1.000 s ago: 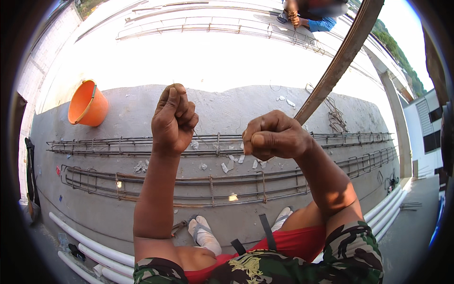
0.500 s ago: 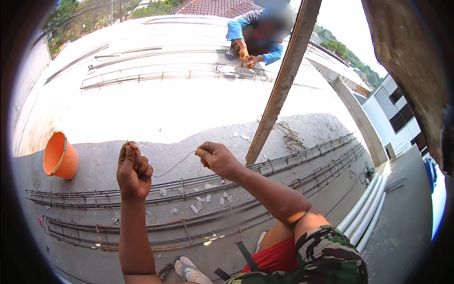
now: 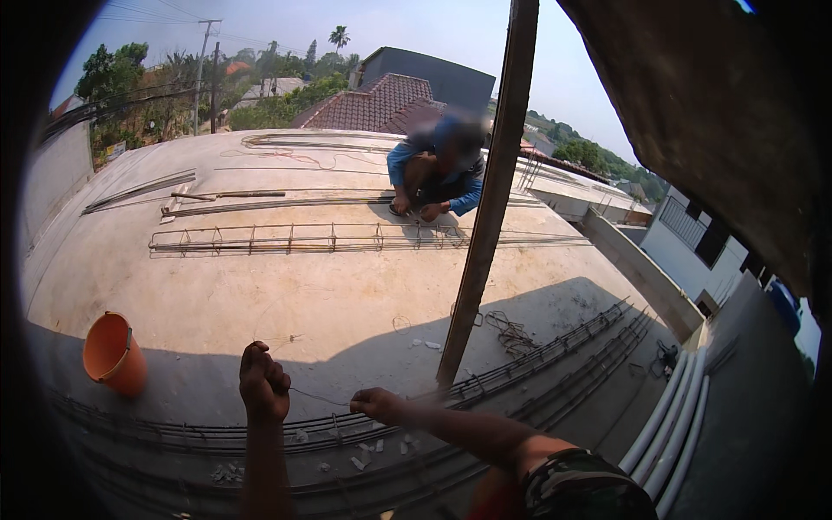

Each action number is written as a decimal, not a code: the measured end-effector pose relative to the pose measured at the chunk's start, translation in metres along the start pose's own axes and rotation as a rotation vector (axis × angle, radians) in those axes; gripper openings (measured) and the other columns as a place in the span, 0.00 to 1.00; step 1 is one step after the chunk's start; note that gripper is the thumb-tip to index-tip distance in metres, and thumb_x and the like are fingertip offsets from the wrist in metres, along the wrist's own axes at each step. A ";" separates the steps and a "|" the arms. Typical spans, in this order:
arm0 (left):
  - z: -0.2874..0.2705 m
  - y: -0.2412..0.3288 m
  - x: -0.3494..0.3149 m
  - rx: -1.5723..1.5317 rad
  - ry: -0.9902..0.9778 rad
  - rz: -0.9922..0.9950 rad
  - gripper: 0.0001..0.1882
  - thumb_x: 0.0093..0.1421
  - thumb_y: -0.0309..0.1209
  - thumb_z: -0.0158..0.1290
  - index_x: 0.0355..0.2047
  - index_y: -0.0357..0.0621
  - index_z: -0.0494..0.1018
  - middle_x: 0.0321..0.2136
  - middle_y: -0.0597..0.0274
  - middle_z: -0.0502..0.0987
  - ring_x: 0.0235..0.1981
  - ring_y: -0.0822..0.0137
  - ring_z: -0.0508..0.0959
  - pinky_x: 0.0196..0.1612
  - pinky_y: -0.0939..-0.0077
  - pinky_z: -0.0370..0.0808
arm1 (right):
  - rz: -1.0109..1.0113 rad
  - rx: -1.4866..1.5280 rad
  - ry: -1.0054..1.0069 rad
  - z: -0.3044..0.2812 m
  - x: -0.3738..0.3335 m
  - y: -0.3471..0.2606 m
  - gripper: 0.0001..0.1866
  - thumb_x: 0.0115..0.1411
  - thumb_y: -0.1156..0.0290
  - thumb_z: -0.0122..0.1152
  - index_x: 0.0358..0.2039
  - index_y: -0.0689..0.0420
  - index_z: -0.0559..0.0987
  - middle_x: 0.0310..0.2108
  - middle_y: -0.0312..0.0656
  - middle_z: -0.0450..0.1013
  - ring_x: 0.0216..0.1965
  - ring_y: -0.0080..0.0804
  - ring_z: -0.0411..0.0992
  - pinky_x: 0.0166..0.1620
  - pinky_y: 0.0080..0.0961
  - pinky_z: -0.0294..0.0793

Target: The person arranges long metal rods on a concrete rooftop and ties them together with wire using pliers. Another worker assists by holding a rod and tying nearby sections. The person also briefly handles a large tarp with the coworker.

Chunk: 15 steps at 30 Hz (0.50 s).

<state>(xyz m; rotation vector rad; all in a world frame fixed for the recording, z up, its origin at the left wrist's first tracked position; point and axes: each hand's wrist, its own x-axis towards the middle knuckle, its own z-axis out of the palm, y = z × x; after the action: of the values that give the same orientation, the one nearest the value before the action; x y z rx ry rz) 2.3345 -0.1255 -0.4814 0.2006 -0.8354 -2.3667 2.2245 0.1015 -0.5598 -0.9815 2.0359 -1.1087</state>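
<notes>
A thin tie wire [image 3: 319, 399] runs slightly slack between my two raised hands. My left hand [image 3: 263, 384] is closed in a fist around one part of it, and a short end sticks up above the thumb. My right hand [image 3: 379, 405] pinches the wire farther right, with the arm reaching across from the right. Below and beyond both hands lie long rebar cages [image 3: 555, 360] in the shade, with broken pale rubble [image 3: 364, 454] beside them. Neither hand touches the bars.
An orange bucket [image 3: 116, 355] stands at the left. A slanted wooden post [image 3: 487, 204] rises right of centre, near bent steel stirrups [image 3: 511, 334]. White pipes [image 3: 672, 416] lie at the right. Across the sunlit slab a person in blue [image 3: 438, 169] crouches over another rebar cage [image 3: 290, 238].
My view has tilted up, so the hands sit lower in the picture and more skyline shows. The picture is darker. Both hands still hold the wire.
</notes>
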 end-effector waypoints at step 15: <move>-0.062 0.024 -0.014 1.566 -0.073 0.466 0.22 0.62 0.33 0.47 0.55 0.39 0.65 0.43 0.49 0.73 0.46 0.60 0.73 0.54 0.69 0.65 | -0.152 -0.553 0.058 0.002 -0.009 -0.043 0.09 0.58 0.65 0.52 0.32 0.57 0.77 0.28 0.52 0.74 0.34 0.52 0.74 0.35 0.46 0.71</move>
<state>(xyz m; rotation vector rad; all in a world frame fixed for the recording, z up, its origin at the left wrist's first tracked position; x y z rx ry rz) 2.3777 -0.1638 -0.5167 0.4475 -2.2637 -0.8617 2.2445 0.0924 -0.5215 -1.4012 2.4077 -0.6520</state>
